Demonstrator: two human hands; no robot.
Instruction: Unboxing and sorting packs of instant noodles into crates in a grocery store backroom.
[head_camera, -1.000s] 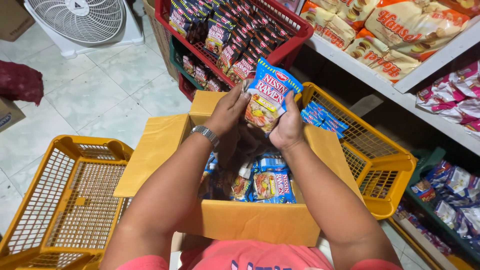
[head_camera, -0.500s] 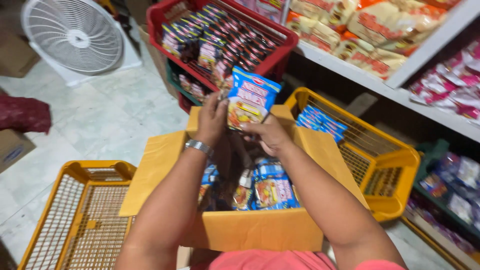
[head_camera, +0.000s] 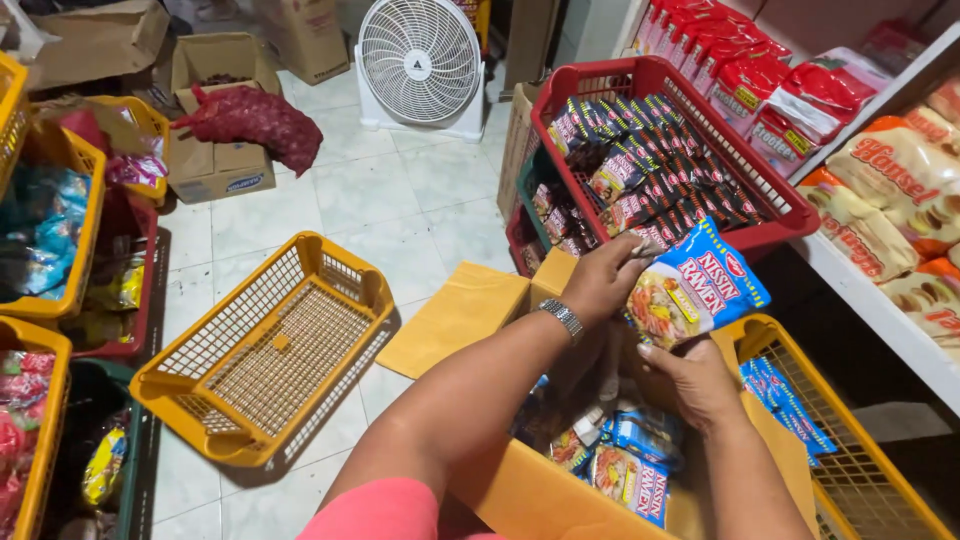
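White floor tiles (head_camera: 340, 200) carry yellow and red baskets around an open cardboard box (head_camera: 540, 495). Above the box, a blue instant-noodle packet (head_camera: 695, 290) sits between both hands: the left hand (head_camera: 600, 280) grips its top-left edge, the right hand (head_camera: 695, 380) closes beneath it. More packets (head_camera: 625, 480) lie in the box below.

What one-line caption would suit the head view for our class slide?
Both hands, left hand and right hand, hold a blue noodle packet above an open cardboard box of packets, beside a yellow basket.

Bare forearms, silver wristwatch (head_camera: 562, 317) on left wrist, pink top (head_camera: 385, 510)
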